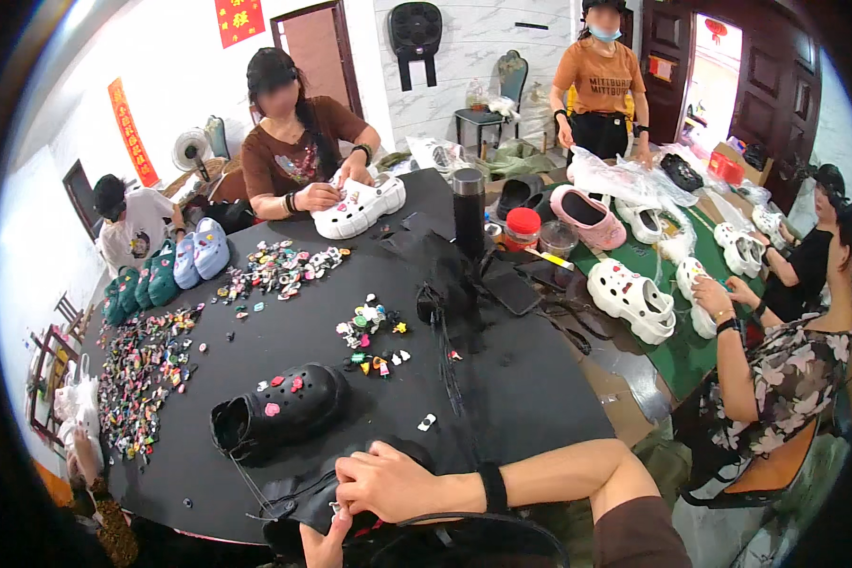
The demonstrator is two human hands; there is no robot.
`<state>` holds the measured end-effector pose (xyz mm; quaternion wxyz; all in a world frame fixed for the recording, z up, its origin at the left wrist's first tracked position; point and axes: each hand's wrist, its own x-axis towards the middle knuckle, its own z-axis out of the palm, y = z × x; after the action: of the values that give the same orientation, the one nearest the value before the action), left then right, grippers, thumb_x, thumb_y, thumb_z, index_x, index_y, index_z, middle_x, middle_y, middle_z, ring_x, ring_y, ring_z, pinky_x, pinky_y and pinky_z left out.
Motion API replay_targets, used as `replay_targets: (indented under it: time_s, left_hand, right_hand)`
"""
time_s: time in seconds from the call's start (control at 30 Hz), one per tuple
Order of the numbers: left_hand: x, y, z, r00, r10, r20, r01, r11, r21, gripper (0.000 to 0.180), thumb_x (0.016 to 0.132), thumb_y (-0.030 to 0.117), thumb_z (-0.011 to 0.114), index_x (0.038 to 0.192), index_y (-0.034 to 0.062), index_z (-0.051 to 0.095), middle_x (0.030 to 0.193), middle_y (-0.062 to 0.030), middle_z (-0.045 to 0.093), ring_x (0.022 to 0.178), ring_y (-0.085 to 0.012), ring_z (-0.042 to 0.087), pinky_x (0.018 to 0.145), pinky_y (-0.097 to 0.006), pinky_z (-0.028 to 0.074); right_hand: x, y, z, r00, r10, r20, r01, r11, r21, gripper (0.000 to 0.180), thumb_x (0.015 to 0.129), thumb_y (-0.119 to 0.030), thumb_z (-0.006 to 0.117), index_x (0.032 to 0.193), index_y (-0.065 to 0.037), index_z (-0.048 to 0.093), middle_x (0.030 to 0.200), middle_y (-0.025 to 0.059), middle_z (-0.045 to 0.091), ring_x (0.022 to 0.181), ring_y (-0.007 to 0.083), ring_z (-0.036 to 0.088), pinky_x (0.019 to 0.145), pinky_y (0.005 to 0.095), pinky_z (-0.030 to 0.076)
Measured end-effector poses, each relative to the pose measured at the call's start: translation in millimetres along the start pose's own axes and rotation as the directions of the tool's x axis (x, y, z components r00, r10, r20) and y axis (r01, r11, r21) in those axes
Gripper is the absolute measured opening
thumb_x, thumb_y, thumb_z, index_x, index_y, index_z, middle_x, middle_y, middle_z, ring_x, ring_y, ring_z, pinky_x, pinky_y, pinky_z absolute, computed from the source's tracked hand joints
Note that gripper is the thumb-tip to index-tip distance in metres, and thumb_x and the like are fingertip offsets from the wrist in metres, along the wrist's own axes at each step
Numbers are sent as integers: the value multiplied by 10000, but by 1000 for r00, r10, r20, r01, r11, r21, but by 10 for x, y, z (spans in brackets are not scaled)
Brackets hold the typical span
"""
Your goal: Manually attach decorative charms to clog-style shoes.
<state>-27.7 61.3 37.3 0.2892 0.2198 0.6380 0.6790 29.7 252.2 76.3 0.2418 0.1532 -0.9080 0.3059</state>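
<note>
My right hand [388, 485] is closed, its fingers curled down over a black clog [298, 497] at the near table edge. Below it, the thumb of my left hand [326, 541] presses up against the same clog; most of that hand is cut off by the lower edge. A tiny white piece shows between the two hands, too small to name. Just beyond lies another black clog [303, 402] with pink and red shoe charms on its top and thin cords trailing from its heel. One loose black and white charm [427, 422] rests to the right.
Heaps of charms [147, 388] cover the table's left side, with smaller piles [284, 270] farther back. A black bottle [469, 208], red-lidded jar [523, 227] and phone [512, 289] stand or lie right of centre. Co-workers sit around with white clogs [631, 301]; green and blue clogs stand far left.
</note>
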Motion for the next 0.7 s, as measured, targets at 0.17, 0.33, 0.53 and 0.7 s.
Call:
replay_targets:
  time_s: [0.17, 0.33, 0.53, 0.7]
  left_hand:
    - [-97, 55, 44, 998, -52, -17, 52, 998, -21, 241, 897, 65, 572, 1122, -20, 547, 1048, -46, 575, 904, -121, 544, 770, -255, 448]
    - [-138, -96, -28, 1000, -21, 22, 22, 999, -44, 358, 901, 63, 568, 1236, -34, 485, 1153, -81, 569, 992, -153, 566, 814, -260, 458]
    - [-179, -380, -85, 1000, 21, -16, -19, 994, 104, 191, 878, 52, 605, 1042, -17, 536, 910, -12, 535, 766, -120, 516, 709, -257, 463]
    - [-200, -446, -20, 995, 75, -72, -72, 996, 45, 269, 855, 20, 621, 1103, -50, 546, 1055, -71, 578, 883, -145, 556, 788, -284, 474]
  right_hand:
    - [99, -44, -118, 936, 178, 304, -189, 982, 7, 650, 704, -284, 725, 1239, -43, 443, 1233, 170, 439, 1187, 332, 409, 923, 470, 355]
    - [314, -124, -119, 733, 297, 613, -291, 950, -113, 786, 695, -277, 740, 1321, 23, 371, 1400, 253, 311, 1345, 381, 233, 1058, 566, 211]
    - [294, -237, -7, 769, 299, 565, -269, 953, -139, 745, 613, -130, 761, 1254, 9, 408, 1365, 233, 355, 1316, 368, 292, 1050, 541, 249]
    - [275, -237, 49, 783, 319, 534, -264, 948, -178, 712, 602, -103, 748, 1220, 13, 416, 1334, 226, 369, 1289, 367, 315, 1049, 544, 252]
